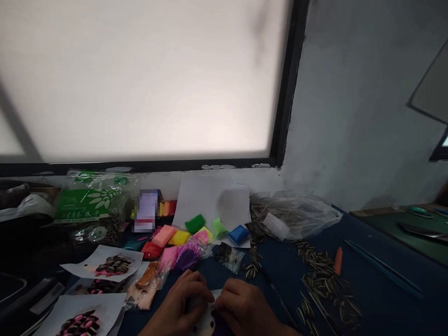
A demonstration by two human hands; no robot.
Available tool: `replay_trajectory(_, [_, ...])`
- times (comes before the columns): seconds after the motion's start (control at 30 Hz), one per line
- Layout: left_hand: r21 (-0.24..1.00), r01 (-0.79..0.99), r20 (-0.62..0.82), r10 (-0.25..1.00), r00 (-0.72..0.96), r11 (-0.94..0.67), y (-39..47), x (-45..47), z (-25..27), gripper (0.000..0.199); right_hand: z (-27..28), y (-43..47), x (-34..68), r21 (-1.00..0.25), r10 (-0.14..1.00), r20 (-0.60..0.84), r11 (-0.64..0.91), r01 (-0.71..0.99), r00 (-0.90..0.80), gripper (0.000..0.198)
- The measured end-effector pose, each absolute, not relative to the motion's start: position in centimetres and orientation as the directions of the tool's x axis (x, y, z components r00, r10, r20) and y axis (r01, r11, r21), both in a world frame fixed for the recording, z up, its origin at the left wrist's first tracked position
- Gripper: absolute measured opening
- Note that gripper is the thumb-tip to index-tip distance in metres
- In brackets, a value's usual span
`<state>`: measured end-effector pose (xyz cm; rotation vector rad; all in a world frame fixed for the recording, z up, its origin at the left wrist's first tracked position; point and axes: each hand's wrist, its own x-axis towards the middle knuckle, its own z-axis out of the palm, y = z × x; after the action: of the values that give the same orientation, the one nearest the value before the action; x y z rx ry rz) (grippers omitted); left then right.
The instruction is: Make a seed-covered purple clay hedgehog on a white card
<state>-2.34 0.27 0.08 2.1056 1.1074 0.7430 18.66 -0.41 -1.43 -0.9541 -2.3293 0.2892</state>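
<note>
At the bottom middle, my left hand [187, 301] and my right hand [243, 305] meet over a small white sheet of paper [205, 323]. Dark spots mark this paper, and a deep purple patch [220, 326] shows below my right fingers. Curled fingers of my left hand grip the paper's left side. My right fingers are pinched together at its upper right, by the purple patch; whatever lies between those fingertips is hidden. Just beyond my hands lie a purple modelling clay packet [188, 254] and a loose bag with a black piece [229, 256].
Colourful clay packets [180, 238] spread behind, before propped white paper [210, 196]. Left are papers with seed-and-clay pieces [112, 266] and a green-white bag [87, 200]. Striped sunflower seeds [317, 263], blue tweezers [385, 268] and a clear bag [301, 214] lie right.
</note>
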Motion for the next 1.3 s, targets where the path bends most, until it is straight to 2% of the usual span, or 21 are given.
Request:
replay_trajectory(0.17, [0.758, 0.502, 0.144, 0.858, 0.493, -0.416, 0.4, -2.2, 0.3, 0.009, -1.4, -0.4, 18.5, -0.350, 0.692, 0.428, 0.720, 0.599, -0.582, 0.011])
replay_trajectory(0.47, [0.711, 0.542, 0.174, 0.859, 0.481, -0.447, 0.7, -2.4, -0.8, 0.010, -2.1, -0.5, 18.0, -0.198, 0.667, 0.444, 0.724, 0.661, -0.598, 0.010])
replay_trajectory(0.7, [0.703, 0.561, 0.160, 0.865, 0.475, -0.438, 0.6, -2.1, -0.3, 0.013, -2.0, -0.3, 18.1, -0.214, 0.681, 0.359, 0.726, 0.654, -0.638, 0.015])
replay_trajectory(0.83, [0.692, 0.563, 0.170, 0.860, 0.480, -0.451, 0.6, -1.9, -0.1, 0.016, -2.2, -0.2, 18.2, -0.227, 0.674, 0.365, 0.733, 0.641, -0.642, 0.027])
replay_trajectory(1.03, [0.661, 0.572, 0.188, 0.844, 0.501, -0.487, 0.6, -1.8, 0.1, 0.018, -2.3, -0.2, 18.1, -0.230, 0.679, 0.361, 0.729, 0.644, -0.639, 0.029])
replay_trajectory(1.2, [0.690, 0.565, 0.167, 0.859, 0.484, -0.453, 0.7, -2.0, -0.1, 0.016, -2.3, -0.3, 18.2, -0.167, 0.654, 0.428, 0.735, 0.657, -0.624, 0.011])
replay_trajectory(1.3, [0.707, 0.556, 0.148, 0.861, 0.487, -0.436, 0.7, -2.1, -0.1, 0.014, -2.0, -0.5, 18.3, -0.135, 0.634, 0.486, 0.735, 0.665, -0.602, 0.009])
